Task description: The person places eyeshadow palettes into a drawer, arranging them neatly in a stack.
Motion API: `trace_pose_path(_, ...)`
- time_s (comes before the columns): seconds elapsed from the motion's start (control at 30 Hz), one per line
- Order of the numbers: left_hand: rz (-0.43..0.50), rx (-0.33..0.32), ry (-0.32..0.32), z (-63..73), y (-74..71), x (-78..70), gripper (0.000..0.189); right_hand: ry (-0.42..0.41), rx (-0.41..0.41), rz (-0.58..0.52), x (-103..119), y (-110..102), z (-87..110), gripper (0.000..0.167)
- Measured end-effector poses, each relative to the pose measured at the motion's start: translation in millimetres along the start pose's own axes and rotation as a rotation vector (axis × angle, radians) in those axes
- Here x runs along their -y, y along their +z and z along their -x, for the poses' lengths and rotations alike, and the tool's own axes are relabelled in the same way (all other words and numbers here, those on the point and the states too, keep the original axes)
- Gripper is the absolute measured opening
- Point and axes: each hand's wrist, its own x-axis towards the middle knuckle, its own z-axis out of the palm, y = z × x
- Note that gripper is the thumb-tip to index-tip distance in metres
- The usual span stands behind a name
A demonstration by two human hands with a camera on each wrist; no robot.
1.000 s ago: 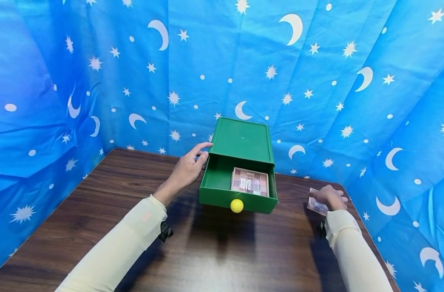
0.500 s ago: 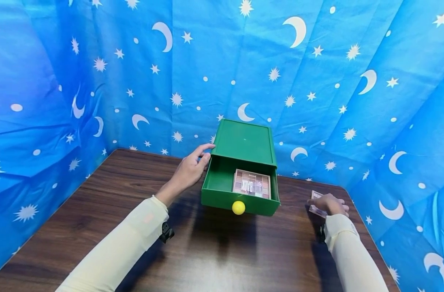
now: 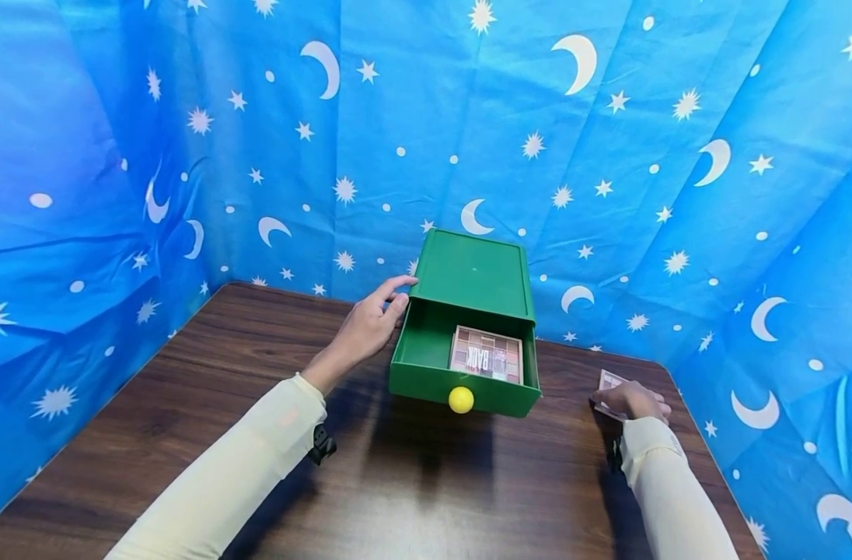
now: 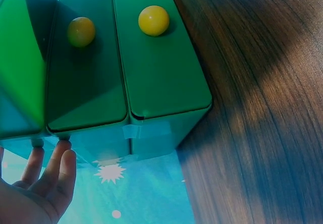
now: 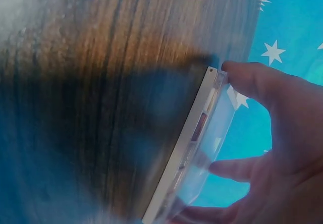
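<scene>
A green drawer cabinet (image 3: pixel 476 272) stands near the back of the table, its top drawer (image 3: pixel 426 375) pulled out by a yellow knob's (image 3: pixel 460 400) front. Inside that drawer lies an eyeshadow palette (image 3: pixel 487 356) with a clear, lettered lid. My left hand (image 3: pixel 367 325) rests its extended fingertips against the cabinet's left side, as the left wrist view also shows. At the right of the table, my right hand (image 3: pixel 634 400) grips another eyeshadow palette (image 5: pixel 192 138) with thumb and fingers at its edges. That palette lies flat, close to the tabletop, partly hidden under the hand.
Two lower drawers (image 4: pixel 88 85) with yellow knobs show closed in the left wrist view. The dark wood table (image 3: pixel 258 342) ends a little beyond the right hand. A blue curtain (image 3: pixel 398 117) with moons and stars encloses the back and sides.
My right hand has shifted slightly toward me over the palette, with its thumb now lower along the left edge. The left hand and cabinet keep their places; the view has drifted slightly.
</scene>
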Motion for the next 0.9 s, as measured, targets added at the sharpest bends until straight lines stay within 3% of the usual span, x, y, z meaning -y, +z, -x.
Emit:
trace_pose_path(0.23, 0.003, 0.004, -0.001, 1.5, 1.9, -3.0, 0.040, -0.050, -0.039, -0.039, -5.8, -1.6, -0.4, 0.092)
trace_pose_path(0.53, -0.004, 0.006, 0.004, 1.0, 1.9, -0.8, 0.041, -0.105, -0.043, 0.022, -7.7, -14.0, 7.6, 0.089)
trace_pose_path(0.63, -0.004, 0.005, 0.003, 1.5, 2.1, -0.4, 0.041, -0.169, -0.036, 0.075, -10.1, -17.8, 13.1, 0.088)
trace_pose_path(0.9, 0.009, -0.003, 0.028, -0.8, 0.8, 0.1, 0.041, -0.460, -0.053, 0.200, -5.4, -42.9, 36.7, 0.089)
